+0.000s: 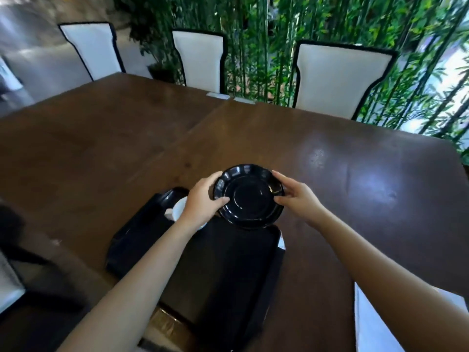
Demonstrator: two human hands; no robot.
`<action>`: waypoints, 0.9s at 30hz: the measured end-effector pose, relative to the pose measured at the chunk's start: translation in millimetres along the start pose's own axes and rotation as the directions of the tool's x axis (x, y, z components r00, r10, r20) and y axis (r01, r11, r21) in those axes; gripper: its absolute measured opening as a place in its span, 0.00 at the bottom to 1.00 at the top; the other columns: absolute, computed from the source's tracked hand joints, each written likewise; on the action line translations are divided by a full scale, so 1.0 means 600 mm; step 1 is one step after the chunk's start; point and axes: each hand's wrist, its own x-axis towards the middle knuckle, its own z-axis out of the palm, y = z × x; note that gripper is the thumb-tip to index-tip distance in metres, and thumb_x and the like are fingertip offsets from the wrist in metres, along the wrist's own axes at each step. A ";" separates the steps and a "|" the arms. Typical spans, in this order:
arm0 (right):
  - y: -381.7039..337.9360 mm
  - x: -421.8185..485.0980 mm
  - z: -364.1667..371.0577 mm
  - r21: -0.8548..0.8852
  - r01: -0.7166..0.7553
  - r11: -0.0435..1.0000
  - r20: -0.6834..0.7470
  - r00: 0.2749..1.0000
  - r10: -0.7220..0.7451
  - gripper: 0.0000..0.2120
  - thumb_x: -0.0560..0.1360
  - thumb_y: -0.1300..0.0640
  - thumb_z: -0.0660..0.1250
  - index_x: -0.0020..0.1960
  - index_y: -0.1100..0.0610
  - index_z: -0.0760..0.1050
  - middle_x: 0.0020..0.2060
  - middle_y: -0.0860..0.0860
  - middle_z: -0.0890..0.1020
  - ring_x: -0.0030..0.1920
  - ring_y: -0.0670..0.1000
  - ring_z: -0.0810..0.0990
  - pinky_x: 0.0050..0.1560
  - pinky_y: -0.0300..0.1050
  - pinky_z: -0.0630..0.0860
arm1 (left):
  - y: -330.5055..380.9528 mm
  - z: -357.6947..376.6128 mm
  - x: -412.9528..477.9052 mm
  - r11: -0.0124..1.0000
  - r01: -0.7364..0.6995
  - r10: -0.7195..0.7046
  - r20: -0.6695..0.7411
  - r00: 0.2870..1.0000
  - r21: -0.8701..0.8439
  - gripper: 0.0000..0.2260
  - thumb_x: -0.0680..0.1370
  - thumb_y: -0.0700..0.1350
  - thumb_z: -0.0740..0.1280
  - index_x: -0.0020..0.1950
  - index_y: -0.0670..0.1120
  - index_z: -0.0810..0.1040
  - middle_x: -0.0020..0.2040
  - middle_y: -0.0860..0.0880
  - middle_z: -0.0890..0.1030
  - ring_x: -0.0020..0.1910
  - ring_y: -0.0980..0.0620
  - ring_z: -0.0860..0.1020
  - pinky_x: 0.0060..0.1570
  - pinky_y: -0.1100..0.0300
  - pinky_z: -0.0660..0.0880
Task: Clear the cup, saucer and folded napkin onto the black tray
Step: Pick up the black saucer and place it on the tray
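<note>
Both hands grip the black saucer (250, 196) by its rim: the left hand (203, 199) pinches the left edge, thumb on top, and the right hand (295, 196) pinches the right edge. The glossy, scalloped saucer hangs tilted over the far end of the black tray (228, 270). The white cup (181, 208) sits on the tray's far left, partly hidden by the left wrist.

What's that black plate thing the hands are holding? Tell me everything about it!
The saucer is round, glossy black, with a fluted rim and a ringed well in its middle; it looks glazed. It is empty. The left hand and right hand grip opposite edges, holding it tilted at the far end of the black tray.
</note>
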 end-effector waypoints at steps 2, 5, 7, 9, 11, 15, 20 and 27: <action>0.028 0.000 0.034 -0.045 -0.034 0.998 0.039 0.999 0.035 0.33 0.70 0.70 0.66 0.71 0.50 0.64 0.60 0.53 0.80 0.55 0.47 0.77 0.64 0.49 0.72 | -0.038 0.013 -0.019 0.997 0.072 -0.072 0.014 0.997 -0.010 0.28 0.72 0.42 0.72 0.70 0.52 0.67 0.68 0.49 0.71 0.67 0.50 0.68 0.63 0.61 0.62; 0.064 0.002 0.073 -0.104 -0.087 0.991 0.091 0.991 0.097 0.33 0.70 0.68 0.66 0.71 0.48 0.64 0.57 0.50 0.81 0.52 0.46 0.78 0.61 0.44 0.73 | -0.082 0.034 -0.045 0.985 0.164 -0.160 0.063 0.985 -0.062 0.29 0.72 0.40 0.71 0.71 0.49 0.66 0.67 0.46 0.72 0.66 0.47 0.70 0.68 0.50 0.66; 0.083 0.005 0.095 -0.128 -0.111 0.986 0.127 0.984 0.127 0.33 0.71 0.68 0.65 0.71 0.48 0.63 0.57 0.53 0.82 0.54 0.50 0.79 0.62 0.46 0.73 | -0.106 0.045 -0.060 0.978 0.199 -0.196 0.054 0.979 -0.067 0.29 0.71 0.40 0.72 0.70 0.48 0.66 0.67 0.45 0.72 0.66 0.47 0.70 0.68 0.51 0.66; 0.100 0.008 0.113 -0.150 -0.126 0.981 0.148 0.978 0.149 0.32 0.71 0.68 0.65 0.71 0.48 0.63 0.55 0.56 0.82 0.54 0.52 0.80 0.60 0.44 0.72 | -0.127 0.053 -0.071 0.973 0.222 -0.220 0.042 0.975 -0.067 0.29 0.71 0.40 0.72 0.70 0.47 0.67 0.67 0.45 0.72 0.67 0.47 0.70 0.67 0.54 0.65; 0.116 0.012 0.128 -0.183 -0.142 0.973 0.166 0.971 0.173 0.32 0.72 0.68 0.65 0.71 0.47 0.63 0.49 0.54 0.84 0.46 0.49 0.80 0.52 0.39 0.73 | -0.145 0.060 -0.080 0.970 0.230 -0.228 0.034 0.973 -0.076 0.29 0.70 0.39 0.73 0.70 0.46 0.67 0.67 0.45 0.72 0.67 0.48 0.69 0.67 0.56 0.64; 0.137 0.017 0.142 -0.247 -0.159 0.956 0.178 0.962 0.206 0.31 0.72 0.67 0.64 0.70 0.45 0.65 0.31 0.41 0.74 0.31 0.39 0.73 0.34 0.22 0.69 | -0.164 0.074 -0.091 0.975 0.212 -0.211 0.018 0.977 -0.071 0.30 0.70 0.38 0.73 0.70 0.45 0.67 0.69 0.45 0.70 0.69 0.49 0.67 0.66 0.59 0.62; 0.143 0.022 0.149 -0.325 -0.146 0.934 0.183 0.960 0.214 0.30 0.72 0.66 0.63 0.70 0.46 0.66 0.30 0.48 0.71 0.33 0.46 0.72 0.34 0.26 0.70 | -0.180 0.087 -0.097 0.971 0.234 -0.233 0.031 0.972 -0.045 0.29 0.70 0.39 0.72 0.70 0.45 0.67 0.68 0.44 0.70 0.68 0.49 0.68 0.65 0.61 0.61; 0.146 0.024 0.153 -0.358 -0.150 0.922 0.194 0.954 0.230 0.29 0.72 0.65 0.63 0.69 0.44 0.65 0.29 0.47 0.71 0.32 0.47 0.72 0.36 0.33 0.71 | -0.190 0.093 -0.099 0.947 0.323 -0.321 0.094 0.942 0.000 0.31 0.70 0.41 0.73 0.71 0.47 0.65 0.69 0.44 0.69 0.67 0.47 0.68 0.66 0.53 0.66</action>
